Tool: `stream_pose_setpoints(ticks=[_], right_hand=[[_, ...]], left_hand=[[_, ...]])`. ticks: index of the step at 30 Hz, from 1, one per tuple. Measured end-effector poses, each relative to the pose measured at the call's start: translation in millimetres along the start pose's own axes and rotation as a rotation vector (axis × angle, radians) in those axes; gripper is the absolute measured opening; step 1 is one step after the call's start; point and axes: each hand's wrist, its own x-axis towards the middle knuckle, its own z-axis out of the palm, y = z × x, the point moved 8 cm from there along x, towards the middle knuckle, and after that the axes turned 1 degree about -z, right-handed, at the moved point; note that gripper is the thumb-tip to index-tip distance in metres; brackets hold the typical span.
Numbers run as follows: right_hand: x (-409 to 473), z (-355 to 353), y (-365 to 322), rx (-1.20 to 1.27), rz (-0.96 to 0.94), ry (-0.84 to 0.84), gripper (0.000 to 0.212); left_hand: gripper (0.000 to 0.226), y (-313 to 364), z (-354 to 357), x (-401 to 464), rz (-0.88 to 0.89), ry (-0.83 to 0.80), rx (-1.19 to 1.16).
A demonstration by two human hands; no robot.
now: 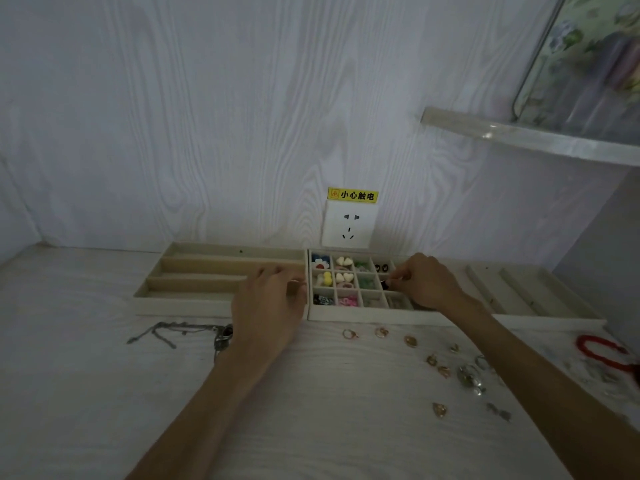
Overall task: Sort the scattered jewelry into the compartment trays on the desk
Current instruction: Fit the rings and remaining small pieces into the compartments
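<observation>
Setting: pale wood-grain desk (104, 393) against a matching wall, with a socket (349, 225) under a yellow warning sticker (352, 195).
Landmark: grid tray (363, 315), pale and fabric-lined, with square cells holding small colourful studs.
Neighbours: long-slot tray (194, 306) touching its left side; another slotted tray (540, 299) to its right.
Step in hand: placing a small dark piece (383, 283) into a right-hand cell of the grid tray.
Right hand (429, 284): fingers pinch that piece over the cell.
Left hand (268, 303): at the grid tray's left edge, fingers curled on the rim; steadying it, I'd judge.
Still loose: gold rings and charms (381, 332) just in front of the grid tray; grey chain (173, 332) front-left; red bracelet (601, 349) far right.
Next move: release into the cell, then a fine pinch on a thin metal ring.
</observation>
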Motion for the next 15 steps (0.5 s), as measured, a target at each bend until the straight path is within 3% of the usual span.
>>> stream_pose_setpoints(ticks=[8,11,15], right_hand=[[-35,-40,-3,0.076,-0.067,0.037,0.012],[-68,-37,-2,0.074,-0.105,-0.04,0.006],[-93,-17,5,0.008,-0.101,-0.057,0.018]], left_hand=[[0.022,6,1,-1,0.06,-0.008,-0.018],[0.021,13,6,-3,0.12,-0.024,-0.032],[0.021,22,7,-8,0.174,-0.018,-0.048]])
